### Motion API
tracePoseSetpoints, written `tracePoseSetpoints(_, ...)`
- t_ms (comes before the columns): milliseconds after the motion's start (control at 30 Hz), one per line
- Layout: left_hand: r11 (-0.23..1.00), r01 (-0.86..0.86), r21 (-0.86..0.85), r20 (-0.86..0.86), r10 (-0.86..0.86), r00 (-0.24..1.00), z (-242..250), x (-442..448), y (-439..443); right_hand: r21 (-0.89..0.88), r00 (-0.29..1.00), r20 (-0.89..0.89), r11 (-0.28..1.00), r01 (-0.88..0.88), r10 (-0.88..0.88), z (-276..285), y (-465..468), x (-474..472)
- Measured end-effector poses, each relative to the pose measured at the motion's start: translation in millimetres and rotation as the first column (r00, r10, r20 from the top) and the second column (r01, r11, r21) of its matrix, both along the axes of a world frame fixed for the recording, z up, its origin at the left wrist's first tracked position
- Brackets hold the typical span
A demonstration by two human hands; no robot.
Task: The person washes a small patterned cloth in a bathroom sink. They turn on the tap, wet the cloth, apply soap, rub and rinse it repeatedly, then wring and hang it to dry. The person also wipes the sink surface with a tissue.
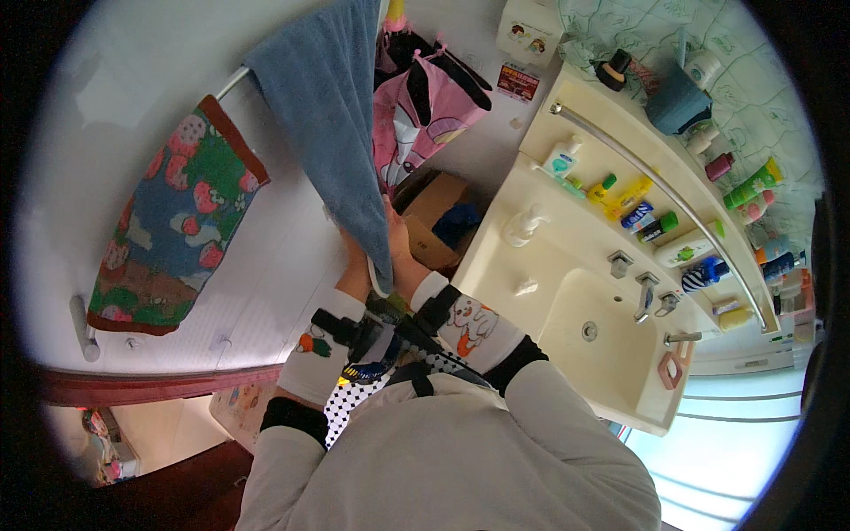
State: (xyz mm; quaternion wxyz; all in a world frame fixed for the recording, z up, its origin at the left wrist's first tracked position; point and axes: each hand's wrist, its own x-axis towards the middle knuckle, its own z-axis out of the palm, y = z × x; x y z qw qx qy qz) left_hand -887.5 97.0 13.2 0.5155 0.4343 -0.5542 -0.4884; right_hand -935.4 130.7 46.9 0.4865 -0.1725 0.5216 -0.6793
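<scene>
A blue-grey towel (325,113) hangs over a wall-mounted metal bar, its lower corner drawn down to a narrow point in front of me. My left hand (354,255) is at the towel's left side near that corner, its fingers mostly hidden behind the cloth. On the other side, my right hand (400,240) presses against the towel's right edge. The cloth lies between both hands, and a pale edge shows at its tip. White cuffs with cartoon prints and black straps cover both wrists.
A strawberry-patterned towel (182,212) hangs at left. Beyond my hands are a pink bag (431,113) and an open cardboard box (428,242). The cream washbasin (551,292) stands at right, with a pump bottle (523,227), a faucet (645,297) and a shelf rail (654,176) before several toiletries.
</scene>
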Motion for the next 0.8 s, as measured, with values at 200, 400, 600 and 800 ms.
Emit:
tracePoseSetpoints(200, 0.978, 0.206, 0.035, 0.418, -0.202, 0.886, 24, 23, -2, 0.144, 0.734, -0.676, 0.989, 0.042, 0.067, -10, -10, -12)
tracePoseSetpoints(400, 0.891, 0.388, 0.235, -0.299, -0.313, 0.901, 33, 39, 33, 0.034, 0.039, -0.999, 0.999, -0.002, 0.034, -8, 28, 2)
tracePoseSetpoints(600, 0.87, 0.36, 0.336, -0.273, -0.277, 0.922, 38, 37, 14, 0.129, -0.337, -0.938, 0.985, -0.119, 0.082, -1, 33, 12)
tracePoseSetpoints(800, 0.729, 0.596, 0.337, -0.569, -0.347, 0.746, 42, 60, 11, 0.074, 0.265, -0.947, 0.924, -0.375, 0.183, -4, 52, 11)
